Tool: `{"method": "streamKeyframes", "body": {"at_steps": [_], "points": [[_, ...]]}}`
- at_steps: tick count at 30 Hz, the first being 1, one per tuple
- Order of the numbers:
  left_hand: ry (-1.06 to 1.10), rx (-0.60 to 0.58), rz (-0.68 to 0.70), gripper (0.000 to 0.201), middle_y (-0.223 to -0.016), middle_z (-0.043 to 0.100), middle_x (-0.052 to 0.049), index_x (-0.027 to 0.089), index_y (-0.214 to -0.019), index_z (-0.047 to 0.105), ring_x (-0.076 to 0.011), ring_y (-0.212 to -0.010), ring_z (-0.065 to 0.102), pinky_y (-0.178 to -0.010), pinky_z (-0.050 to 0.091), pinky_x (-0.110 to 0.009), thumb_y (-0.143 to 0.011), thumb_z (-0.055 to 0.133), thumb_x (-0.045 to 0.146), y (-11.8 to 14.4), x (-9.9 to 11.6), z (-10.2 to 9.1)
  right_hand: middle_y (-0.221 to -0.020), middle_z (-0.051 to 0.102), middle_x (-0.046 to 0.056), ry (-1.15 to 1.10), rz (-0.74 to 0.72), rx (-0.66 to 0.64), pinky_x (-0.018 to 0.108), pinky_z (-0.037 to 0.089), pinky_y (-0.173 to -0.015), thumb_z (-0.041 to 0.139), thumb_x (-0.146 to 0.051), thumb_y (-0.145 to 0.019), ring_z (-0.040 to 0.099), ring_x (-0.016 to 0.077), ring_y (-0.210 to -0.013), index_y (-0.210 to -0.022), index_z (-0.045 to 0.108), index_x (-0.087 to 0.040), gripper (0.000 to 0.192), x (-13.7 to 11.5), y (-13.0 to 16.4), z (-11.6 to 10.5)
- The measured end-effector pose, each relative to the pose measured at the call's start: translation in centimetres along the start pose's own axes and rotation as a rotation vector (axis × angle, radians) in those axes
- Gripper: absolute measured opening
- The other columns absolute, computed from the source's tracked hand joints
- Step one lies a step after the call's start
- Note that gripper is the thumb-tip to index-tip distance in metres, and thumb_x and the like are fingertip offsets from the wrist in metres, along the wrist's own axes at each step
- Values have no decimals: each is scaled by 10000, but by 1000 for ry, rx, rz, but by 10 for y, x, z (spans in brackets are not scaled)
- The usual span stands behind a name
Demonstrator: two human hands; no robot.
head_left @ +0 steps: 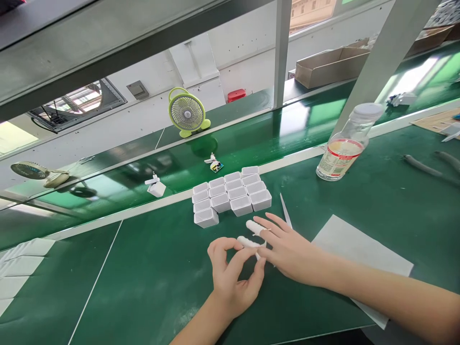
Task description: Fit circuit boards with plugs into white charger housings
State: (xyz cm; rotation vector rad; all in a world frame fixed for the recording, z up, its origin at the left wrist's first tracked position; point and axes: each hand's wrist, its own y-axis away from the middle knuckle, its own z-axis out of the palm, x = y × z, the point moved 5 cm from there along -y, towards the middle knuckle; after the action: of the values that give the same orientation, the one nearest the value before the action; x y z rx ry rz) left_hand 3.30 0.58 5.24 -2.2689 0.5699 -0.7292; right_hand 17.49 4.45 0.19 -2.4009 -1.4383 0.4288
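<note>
My right hand (291, 249) reaches in over the green bench with its fingers spread, and two of them wear white wraps. One finger wrap (254, 227) covers a fingertip; the other finger wrap (247, 241) lies nearer my left hand (235, 278). The thumb and fingers of my left hand close in a pinch at this nearer wrap, touching the right hand's fingers. The exact spot gripped is partly hidden. Just beyond both hands, rows of white open-topped plastic housings (220, 202) stand together. A thin pointed light strip (284, 209) lies beside my right hand, partly covered by it.
A white sheet (362, 254) lies under my right forearm. At the right stand a clear bottle (341, 153) and grey tool handles (424, 165). On the green conveyor beyond are a small circuit board (216, 166) and a white housing (156, 189). A green fan (187, 114) stands behind.
</note>
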Motion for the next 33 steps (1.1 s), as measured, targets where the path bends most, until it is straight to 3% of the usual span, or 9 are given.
{"method": "streamKeyframes", "body": {"at_steps": [4, 12, 19, 21, 27, 31, 33], "points": [[8, 12, 15, 136, -821, 438, -34, 183, -757, 591, -185, -822, 475, -750, 411, -343, -780, 725, 191, 1, 1, -2, -1381, 540, 163, 88, 78, 44, 655, 306, -1121, 483, -103, -913, 347, 408, -1408, -1518, 338, -206, 631, 6, -3, -10], [20, -55, -3, 157, -825, 469, -30, 184, -869, 652, -165, -827, 482, -794, 398, -348, -799, 648, 43, 0, 2, 6, -1264, 596, 153, 79, 96, 35, 653, 308, -1121, 467, -142, -949, 364, 406, -1397, -1459, 428, -207, 516, 7, -4, -7], [43, -166, -34, 146, -866, 492, -37, 194, -853, 661, -175, -877, 489, -809, 377, -357, -824, 621, 57, 4, 3, 17, -1320, 548, 180, 40, 113, -11, 646, 305, -1119, 514, -119, -897, 337, 399, -1417, -1248, 596, -222, 375, 8, -2, -2], [46, -148, -28, 139, -861, 480, -35, 196, -851, 659, -172, -865, 486, -798, 374, -355, -820, 632, 64, 5, 4, 16, -1333, 539, 179, 49, 100, 12, 644, 292, -1125, 524, -116, -893, 332, 400, -1420, -1189, 623, -225, 330, 8, -1, 1], [58, 14, -102, 126, -888, 432, -43, 171, -765, 570, -174, -871, 494, -752, 434, -319, -783, 679, 110, 3, -1, 2, -1430, 495, 129, 155, 65, 62, 651, 250, -1134, 559, -185, -918, 281, 417, -1440, -1436, 442, -306, 544, 6, -4, -4], [41, -99, -237, 133, -1061, 481, -75, 214, -958, 647, -209, -1030, 516, -886, 461, -375, -832, 643, 174, 1, -11, 9, -1381, 536, 111, 186, 8, 53, 624, 159, -1170, 564, -209, -915, 263, 396, -1454, -1270, 586, -282, 363, 3, -3, -3], [68, -158, -273, 120, -1086, 486, -67, 239, -939, 673, -203, -1055, 521, -912, 463, -376, -851, 620, 178, 1, -14, 14, -1320, 576, 94, 183, -18, 39, 625, 116, -1175, 560, -223, -916, 267, 400, -1451, -1197, 620, -280, 293, 1, -2, 2]]}}
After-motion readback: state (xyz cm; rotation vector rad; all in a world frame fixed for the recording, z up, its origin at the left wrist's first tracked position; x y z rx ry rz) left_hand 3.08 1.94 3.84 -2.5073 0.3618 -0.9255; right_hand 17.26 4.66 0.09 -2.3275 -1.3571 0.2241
